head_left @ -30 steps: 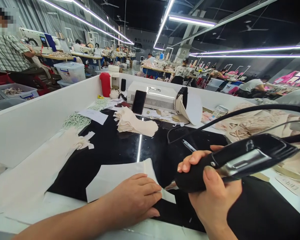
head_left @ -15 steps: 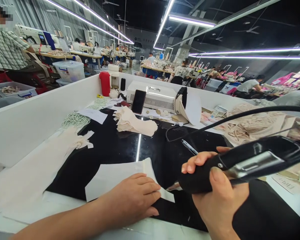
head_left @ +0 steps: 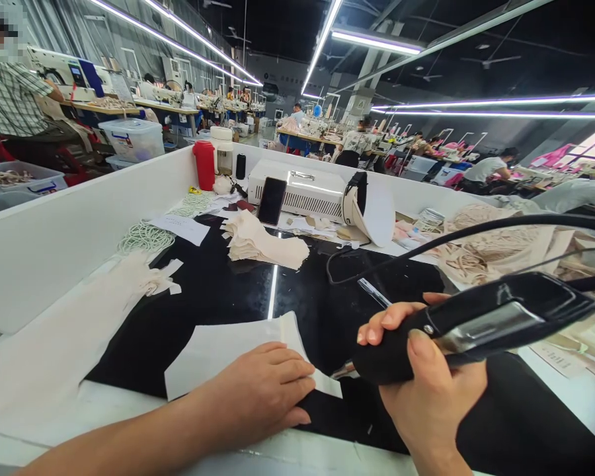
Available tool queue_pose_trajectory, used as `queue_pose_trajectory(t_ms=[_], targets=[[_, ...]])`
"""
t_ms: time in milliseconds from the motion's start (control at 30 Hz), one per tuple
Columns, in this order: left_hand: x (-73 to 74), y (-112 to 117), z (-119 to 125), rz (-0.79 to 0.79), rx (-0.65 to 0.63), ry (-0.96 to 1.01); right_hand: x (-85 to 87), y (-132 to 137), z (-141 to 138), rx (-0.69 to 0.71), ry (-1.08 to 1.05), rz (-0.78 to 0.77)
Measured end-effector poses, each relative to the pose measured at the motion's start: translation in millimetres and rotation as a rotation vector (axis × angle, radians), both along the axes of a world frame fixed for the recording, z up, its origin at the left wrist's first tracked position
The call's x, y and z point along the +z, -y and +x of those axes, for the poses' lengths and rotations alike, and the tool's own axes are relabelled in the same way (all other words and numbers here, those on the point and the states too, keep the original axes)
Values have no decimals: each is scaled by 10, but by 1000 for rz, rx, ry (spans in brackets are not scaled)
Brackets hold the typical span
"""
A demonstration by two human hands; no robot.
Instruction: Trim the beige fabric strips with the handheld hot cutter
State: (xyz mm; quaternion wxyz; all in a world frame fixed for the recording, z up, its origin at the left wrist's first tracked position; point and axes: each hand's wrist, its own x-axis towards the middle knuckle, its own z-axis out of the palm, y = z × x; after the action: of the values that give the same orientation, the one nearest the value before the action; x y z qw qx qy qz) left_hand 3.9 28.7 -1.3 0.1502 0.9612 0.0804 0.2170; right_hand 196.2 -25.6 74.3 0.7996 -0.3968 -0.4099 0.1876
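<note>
My left hand (head_left: 265,390) lies flat on a white curved panel (head_left: 218,354), fingers stretched out over its right part. A pale strip (head_left: 288,328) runs along the panel's right edge and passes under my fingers. My right hand (head_left: 426,377) is wrapped round a black corded handheld tool (head_left: 476,324) with a silver lever. The tool's narrow metal tip (head_left: 346,371) points left, close to the panel's lower right end; whether it touches, I cannot tell. Beyond my right hand lies a clear pen (head_left: 374,292) on the black board (head_left: 218,284).
A stack of beige cut pieces (head_left: 262,243) lies ahead, with a phone (head_left: 272,200) leaning on a white vented box (head_left: 297,192) behind. Long beige fabric (head_left: 54,350) covers the left side. The tool's cable (head_left: 441,235) arches across the right. White walls (head_left: 79,231) border the table.
The view has shifted slightly, moving everything a little left in the picture. My hands, the tool and the panel keep nearly the same places relative to one another.
</note>
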Motion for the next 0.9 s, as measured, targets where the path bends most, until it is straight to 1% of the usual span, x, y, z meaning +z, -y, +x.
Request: queue_pose_trajectory(t_ms=[233,667,900], targets=[[-16,-15,-16,6,-10,1,38,20,13,2,-24,4],[-7,-18,-23,8,-15,14,-38,25,27,12,8,20],[-30,-17,-10,16,-14,39,-32,7,5,-8,-8,10]])
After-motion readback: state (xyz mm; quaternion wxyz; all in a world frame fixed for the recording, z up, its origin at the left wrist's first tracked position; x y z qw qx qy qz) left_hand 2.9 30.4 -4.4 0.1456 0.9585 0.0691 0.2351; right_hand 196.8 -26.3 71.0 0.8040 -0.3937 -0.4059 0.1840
